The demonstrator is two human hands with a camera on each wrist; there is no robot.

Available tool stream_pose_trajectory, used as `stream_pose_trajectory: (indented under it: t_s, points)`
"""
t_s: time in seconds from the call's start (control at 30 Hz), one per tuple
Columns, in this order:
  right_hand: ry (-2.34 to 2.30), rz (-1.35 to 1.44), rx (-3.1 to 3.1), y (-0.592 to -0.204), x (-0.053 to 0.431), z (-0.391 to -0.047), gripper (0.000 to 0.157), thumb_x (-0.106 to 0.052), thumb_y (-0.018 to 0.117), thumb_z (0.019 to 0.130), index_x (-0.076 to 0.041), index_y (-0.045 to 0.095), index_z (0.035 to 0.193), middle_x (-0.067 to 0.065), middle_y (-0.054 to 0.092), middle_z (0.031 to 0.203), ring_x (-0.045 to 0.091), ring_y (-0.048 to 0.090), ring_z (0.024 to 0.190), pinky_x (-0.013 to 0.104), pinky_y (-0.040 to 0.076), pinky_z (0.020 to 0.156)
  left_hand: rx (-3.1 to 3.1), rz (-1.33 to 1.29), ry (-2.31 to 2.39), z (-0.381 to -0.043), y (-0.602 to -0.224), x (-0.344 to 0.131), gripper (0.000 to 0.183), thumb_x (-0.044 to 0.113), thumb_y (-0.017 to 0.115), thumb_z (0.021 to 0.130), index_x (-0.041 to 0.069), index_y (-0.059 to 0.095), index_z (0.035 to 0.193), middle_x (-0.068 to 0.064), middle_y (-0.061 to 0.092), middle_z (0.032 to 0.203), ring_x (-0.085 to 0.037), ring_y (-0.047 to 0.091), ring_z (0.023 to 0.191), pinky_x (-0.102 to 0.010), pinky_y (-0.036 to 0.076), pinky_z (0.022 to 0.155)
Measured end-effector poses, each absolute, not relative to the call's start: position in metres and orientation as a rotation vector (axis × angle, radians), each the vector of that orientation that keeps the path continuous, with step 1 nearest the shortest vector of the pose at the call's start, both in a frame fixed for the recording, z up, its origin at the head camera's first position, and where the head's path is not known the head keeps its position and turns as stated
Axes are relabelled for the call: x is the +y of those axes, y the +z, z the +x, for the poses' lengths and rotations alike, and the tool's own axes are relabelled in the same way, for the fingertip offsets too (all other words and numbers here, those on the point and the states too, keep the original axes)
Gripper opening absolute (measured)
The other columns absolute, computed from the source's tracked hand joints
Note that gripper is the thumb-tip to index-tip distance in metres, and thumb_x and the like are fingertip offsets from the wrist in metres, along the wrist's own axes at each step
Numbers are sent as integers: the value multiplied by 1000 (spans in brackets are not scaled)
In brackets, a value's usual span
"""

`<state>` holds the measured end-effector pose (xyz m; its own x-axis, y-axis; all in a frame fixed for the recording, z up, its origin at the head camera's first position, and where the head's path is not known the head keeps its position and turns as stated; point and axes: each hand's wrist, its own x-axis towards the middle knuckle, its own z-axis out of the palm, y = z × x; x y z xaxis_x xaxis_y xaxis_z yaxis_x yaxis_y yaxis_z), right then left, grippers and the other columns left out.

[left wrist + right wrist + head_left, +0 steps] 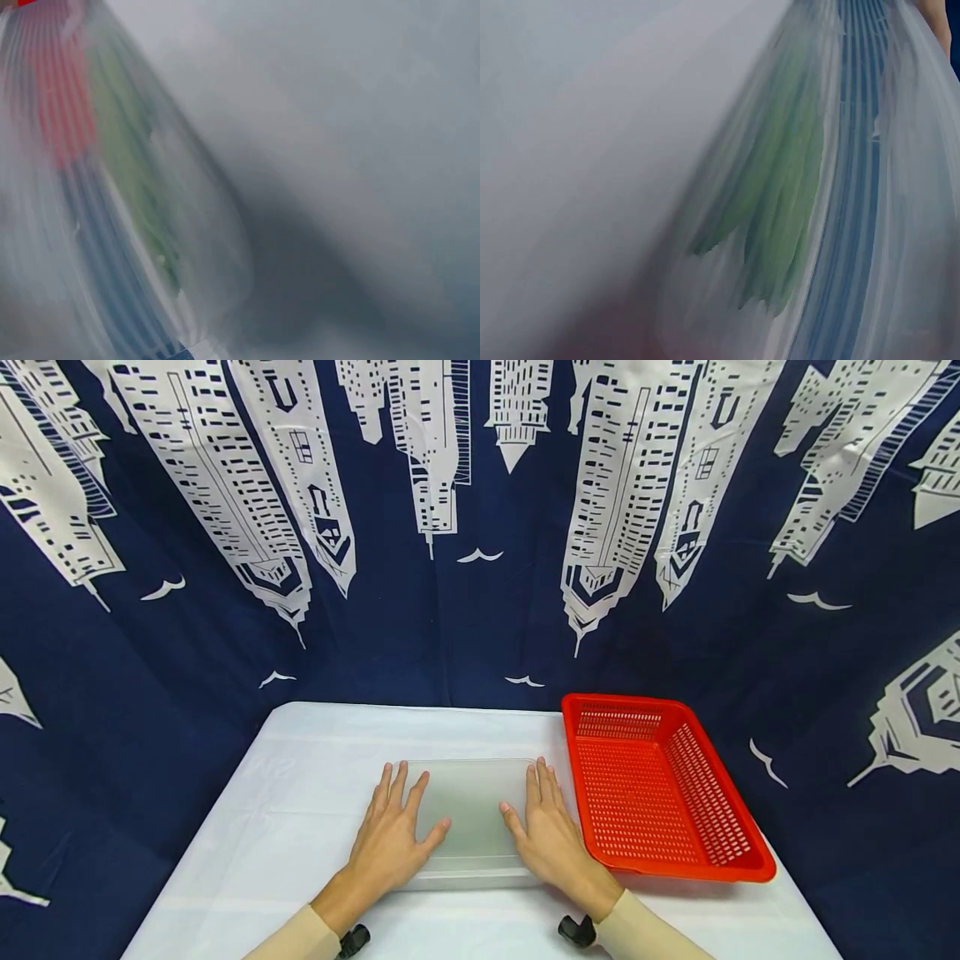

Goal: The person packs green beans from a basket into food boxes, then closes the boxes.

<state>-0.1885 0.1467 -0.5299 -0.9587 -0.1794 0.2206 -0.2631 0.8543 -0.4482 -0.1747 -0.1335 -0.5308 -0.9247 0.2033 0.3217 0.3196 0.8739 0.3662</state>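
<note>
A clear plastic box (pixel 476 814) with a pale, translucent lid lies flat on the white table in front of me. My left hand (pixel 392 837) rests on its left side with the fingers straight and spread. Along the right side lies my right hand (pixel 551 839), fingers extended and thumb pointing inward over the lid. In the right wrist view, long green shapes (pixel 780 180) show at the ribbed clear wall (pixel 862 195). The left wrist view shows the box's wall (pixel 217 217) close up and blurred, with green, red and blue patches in it.
A red perforated plastic basket (pixel 637 793) stands just right of the box, near my right hand. White cloth covers the table (pixel 300 777). Behind and beside it hangs a dark blue curtain (pixel 450 627) printed with white buildings and birds.
</note>
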Motion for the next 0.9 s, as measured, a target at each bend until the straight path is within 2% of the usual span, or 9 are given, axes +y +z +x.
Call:
stream_pose_trajectory:
  t_s: [0.43,0.67,0.9]
  points:
    - [741,331,-2848,-531,145,-185,93,-50,62,120,13,28,178,34,14,193,59,24,178,71,31,141,-2800,-380,-595,-175,-534,-137,87,64,69,110,10,51,176,-30,32,189,-53,16,182,-76,38,137]
    - [767,366,-2767,-532,146,-187,86,-40,67,118,16,35,175,39,26,188,58,30,176,73,31,141,-2811,-390,-611,-177,-534,-137,87,63,69,111,10,50,177,-31,30,189,-54,15,182,-78,34,138]
    - [784,387,-2741,-529,148,-184,82,-35,68,118,14,36,175,36,27,188,56,29,177,72,25,143,-2803,-396,-652,-176,-531,-137,87,63,69,111,11,49,177,-31,35,187,-55,21,180,-82,32,137]
